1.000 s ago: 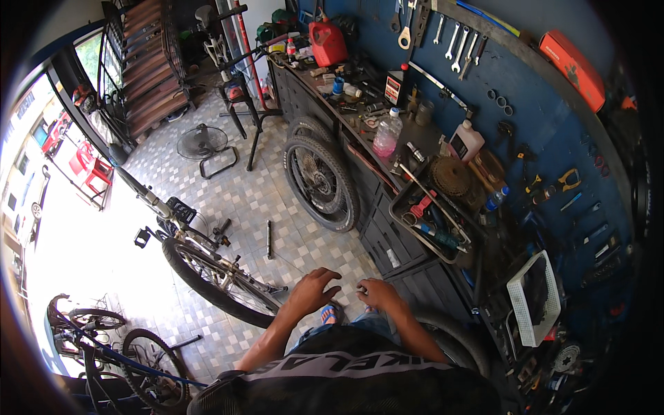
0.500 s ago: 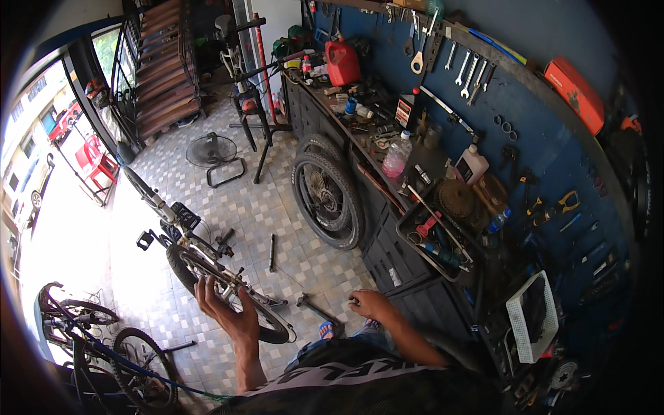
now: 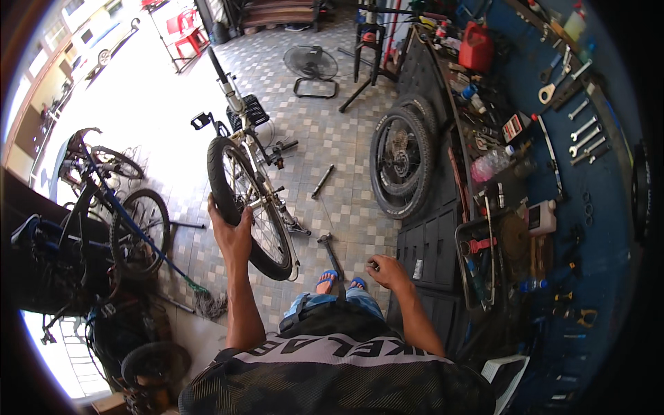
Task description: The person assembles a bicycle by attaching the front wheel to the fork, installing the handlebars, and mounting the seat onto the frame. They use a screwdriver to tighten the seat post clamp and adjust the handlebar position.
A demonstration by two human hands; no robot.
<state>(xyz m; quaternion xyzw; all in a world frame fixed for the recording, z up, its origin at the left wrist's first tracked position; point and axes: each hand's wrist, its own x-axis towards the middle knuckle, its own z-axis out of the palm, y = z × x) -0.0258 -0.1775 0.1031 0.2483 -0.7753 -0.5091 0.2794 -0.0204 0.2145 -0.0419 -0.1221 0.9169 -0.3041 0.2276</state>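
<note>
My left hand (image 3: 233, 234) is on the black tyre of a bicycle wheel (image 3: 215, 166), thumb on one side and fingers on the other. The wheel is on a pale-framed bicycle (image 3: 234, 104), which lies low over the tiled floor to my front left. My right hand (image 3: 389, 272) hangs in the air by my right knee, well apart from the bicycle. Its fingers are curled in, and I cannot see whether anything small is between them. Near my feet lies a dark bar with a wider head (image 3: 332, 254). Farther off lies a short dark tube (image 3: 322, 181).
Two loose wheels (image 3: 401, 162) lean against the dark cabinets (image 3: 432, 242) on the right. A cluttered bench above holds a red jug (image 3: 476, 46) and a tool tray (image 3: 477, 259). A floor fan (image 3: 310, 62) stands ahead. More bicycles (image 3: 138, 221) and a mop (image 3: 209, 304) are at left.
My left hand has come down from beside the wheel and closed on its tyre. The view has swung, so the scene sits farther right. My right hand stays curled.
</note>
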